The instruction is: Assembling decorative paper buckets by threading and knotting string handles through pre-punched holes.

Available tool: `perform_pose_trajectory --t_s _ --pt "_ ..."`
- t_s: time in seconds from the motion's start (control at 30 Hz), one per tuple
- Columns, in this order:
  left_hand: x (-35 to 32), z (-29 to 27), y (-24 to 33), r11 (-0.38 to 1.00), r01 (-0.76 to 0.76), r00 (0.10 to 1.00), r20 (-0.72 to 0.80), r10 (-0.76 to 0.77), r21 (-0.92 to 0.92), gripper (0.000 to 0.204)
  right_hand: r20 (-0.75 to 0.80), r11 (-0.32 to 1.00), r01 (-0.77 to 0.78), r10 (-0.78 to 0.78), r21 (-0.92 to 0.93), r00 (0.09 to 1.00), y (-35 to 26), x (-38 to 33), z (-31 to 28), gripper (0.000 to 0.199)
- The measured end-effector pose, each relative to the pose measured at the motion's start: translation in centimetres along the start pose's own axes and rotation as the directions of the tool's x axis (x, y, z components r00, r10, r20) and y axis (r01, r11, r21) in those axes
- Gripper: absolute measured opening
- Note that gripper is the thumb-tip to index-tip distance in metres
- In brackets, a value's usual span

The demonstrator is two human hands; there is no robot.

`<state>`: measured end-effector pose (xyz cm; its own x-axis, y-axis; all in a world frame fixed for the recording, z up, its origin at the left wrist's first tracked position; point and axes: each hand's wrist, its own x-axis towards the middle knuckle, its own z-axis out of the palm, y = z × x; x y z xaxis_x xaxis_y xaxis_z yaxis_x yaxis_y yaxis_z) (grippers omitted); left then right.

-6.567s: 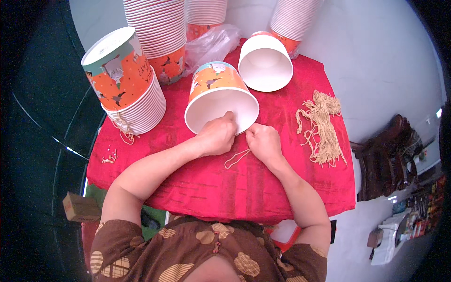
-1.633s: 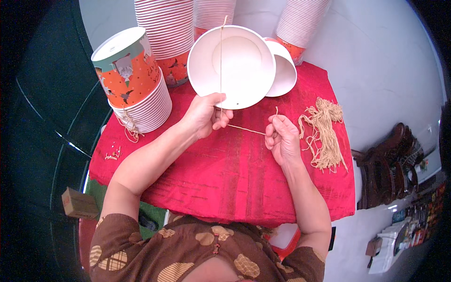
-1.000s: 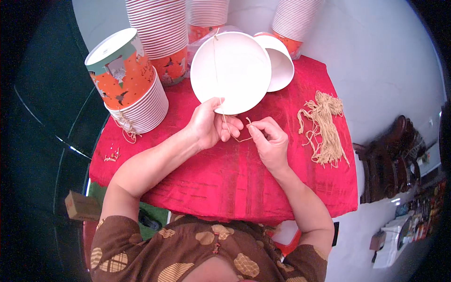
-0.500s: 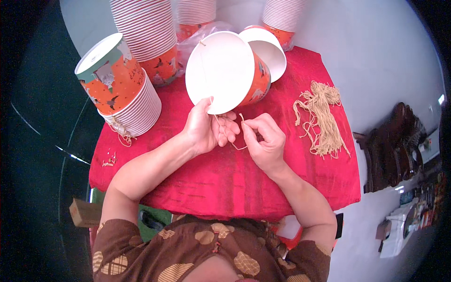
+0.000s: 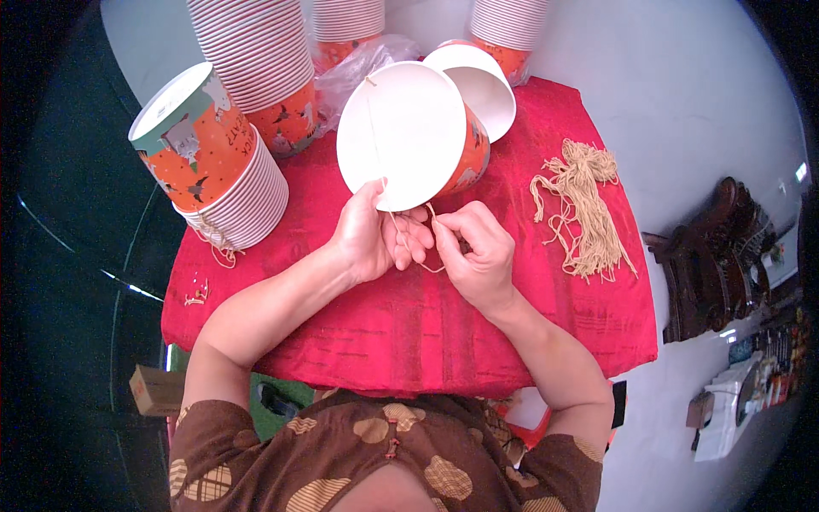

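A large paper bucket (image 5: pixel 405 136), white inside with an orange printed outside, is tipped so its mouth faces me. My left hand (image 5: pixel 375 235) pinches its near rim with thumb and fingers, the other fingers curled loosely below. A thin tan string (image 5: pixel 373 124) runs from a small knot at the far rim across the mouth to my left thumb, then droops between the hands. With thumb and forefinger closed, my right hand (image 5: pixel 478 252) grips the string near its end, which points at the bucket's lower right side. Whether the tip touches the bucket I cannot tell.
A bundle of tan strings (image 5: pixel 589 213) lies on the red cloth (image 5: pixel 409 333) at right. Stacked buckets (image 5: pixel 247 179) stand at left, taller stacks (image 5: pixel 256 51) behind. Another open bucket (image 5: pixel 482 94) lies beyond mine, near clear plastic wrap (image 5: pixel 363 72). Small scraps (image 5: pixel 198 293) lie at left.
My right hand has shifted slightly left, bringing the string's end closer to the bucket's side. The left hand keeps its hold on the rim. The whole view has shifted a little.
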<state>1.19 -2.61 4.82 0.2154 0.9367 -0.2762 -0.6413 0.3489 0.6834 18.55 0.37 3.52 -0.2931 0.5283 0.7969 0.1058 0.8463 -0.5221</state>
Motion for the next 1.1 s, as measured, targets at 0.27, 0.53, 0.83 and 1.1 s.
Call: perform_pose_trajectory --t_s 0.27,0.53,0.83,1.1 --pt "0.05 0.04 -0.11 1.000 -0.008 1.000 0.018 0.008 0.013 0.060 0.019 0.999 -0.028 0.029 -0.019 0.999 0.16 -0.12 0.01 0.008" --pt "0.13 -0.07 -0.16 1.000 -0.014 1.000 0.015 0.014 0.021 0.060 0.010 0.999 -0.032 0.032 -0.024 0.999 0.27 -0.11 0.12 0.008" --pt "0.32 -0.38 -0.29 0.999 -0.034 0.999 0.042 0.033 0.038 0.061 0.004 0.999 -0.040 0.040 -0.012 0.999 0.37 -0.17 0.21 0.009" --pt "0.29 -0.34 -0.31 0.999 -0.019 0.999 0.031 0.018 0.046 0.065 0.018 0.998 -0.052 0.052 -0.023 0.998 0.50 -0.24 0.20 0.009"
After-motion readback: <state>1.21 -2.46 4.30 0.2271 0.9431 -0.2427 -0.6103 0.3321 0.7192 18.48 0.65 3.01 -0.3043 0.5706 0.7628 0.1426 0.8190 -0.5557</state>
